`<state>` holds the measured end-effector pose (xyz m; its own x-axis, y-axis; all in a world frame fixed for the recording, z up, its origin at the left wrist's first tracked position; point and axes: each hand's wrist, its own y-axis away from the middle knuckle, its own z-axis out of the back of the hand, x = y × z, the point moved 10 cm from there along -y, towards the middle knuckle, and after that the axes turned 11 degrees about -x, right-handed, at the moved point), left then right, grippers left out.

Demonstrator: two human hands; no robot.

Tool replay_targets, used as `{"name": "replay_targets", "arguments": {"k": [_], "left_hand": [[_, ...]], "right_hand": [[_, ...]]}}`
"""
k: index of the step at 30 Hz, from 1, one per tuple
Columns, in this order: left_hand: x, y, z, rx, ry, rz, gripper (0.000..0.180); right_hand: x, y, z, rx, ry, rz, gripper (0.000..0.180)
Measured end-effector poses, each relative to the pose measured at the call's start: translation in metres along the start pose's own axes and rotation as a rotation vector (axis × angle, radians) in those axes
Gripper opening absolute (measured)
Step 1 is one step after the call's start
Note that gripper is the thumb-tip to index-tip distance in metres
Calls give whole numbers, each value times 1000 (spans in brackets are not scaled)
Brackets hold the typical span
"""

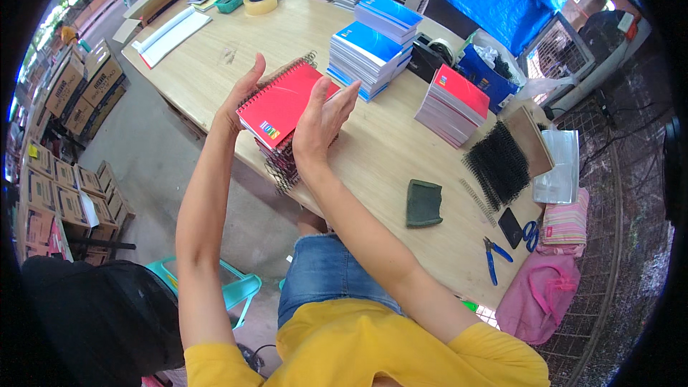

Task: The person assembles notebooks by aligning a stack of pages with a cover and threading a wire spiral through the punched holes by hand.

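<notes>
A stack of red-covered spiral notebooks (283,104) stands at the table's near left edge, black coils showing along its sides. My left hand (242,94) lies along the left side of the stack, fingers stretched and thumb raised. Against the right side rests my right hand (320,123), its palm turned inward and fingers straight. Both hands are open, flanking the stack, and neither wraps round a notebook. The far fingers of my left hand are partly hidden behind the stack.
Blue-covered pads (369,43) and red-covered pads (454,104) are piled on the table (373,193). Black binding coils (494,165), a dark green block (423,203), blue-handled pliers (494,258) and scissors (530,235) lie at right. Cartons (93,86) stand on the left.
</notes>
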<state>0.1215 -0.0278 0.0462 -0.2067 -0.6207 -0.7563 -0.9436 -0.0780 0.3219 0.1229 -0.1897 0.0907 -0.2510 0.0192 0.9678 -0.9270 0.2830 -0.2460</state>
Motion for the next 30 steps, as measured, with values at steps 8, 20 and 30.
{"name": "replay_targets", "arguments": {"k": [8,20,30], "left_hand": [[-18,16,18,-34,-452,-242,76],[-7,22,-271,-219,-864,-1087,49],[55,-218,-264,-227,-1501,-243,82]], "right_hand": [[5,-3,16,18,-58,98,90],[-59,-36,224,621,692,579,74],[-22,-83,276,238,573,546,56]]}}
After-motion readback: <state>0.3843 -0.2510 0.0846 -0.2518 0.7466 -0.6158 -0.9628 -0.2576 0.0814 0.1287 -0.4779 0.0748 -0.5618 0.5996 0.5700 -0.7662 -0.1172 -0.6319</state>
